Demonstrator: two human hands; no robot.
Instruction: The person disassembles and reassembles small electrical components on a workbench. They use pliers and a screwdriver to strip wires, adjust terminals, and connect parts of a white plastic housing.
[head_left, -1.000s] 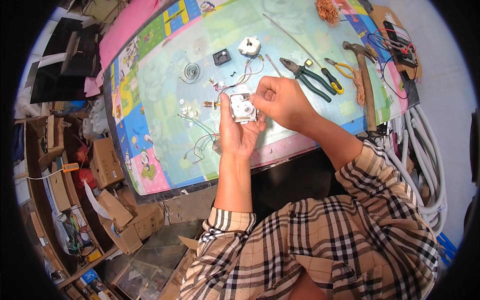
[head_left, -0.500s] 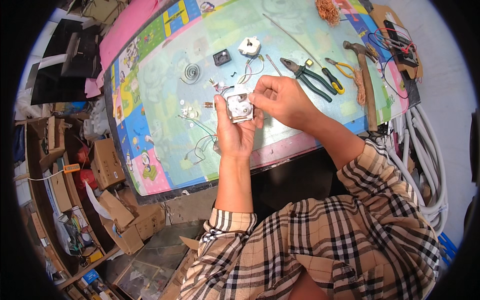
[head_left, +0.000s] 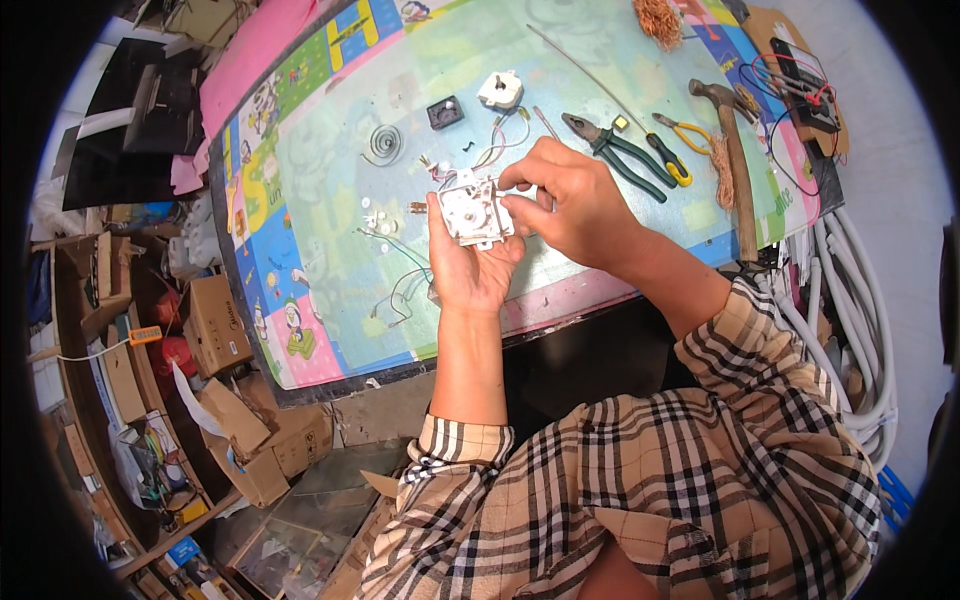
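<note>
Timer mechanism (head_left: 476,212): small, white, boxy, thin wires trailing; gripped in left hand (head_left: 470,262), right hand (head_left: 570,200) pinching its edge.

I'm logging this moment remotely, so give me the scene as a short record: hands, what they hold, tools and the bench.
left hand: cradles a small white mechanism from below
right hand: fingertips pinch the mechanism's right edge
wires: thin, trailing from the mechanism's top
pliers: dark handles, lying on the mat right of the hands
hammer: wooden handle, further right
coil spring: on the mat, left of the hands
mat: colourful, covers the bench
</note>
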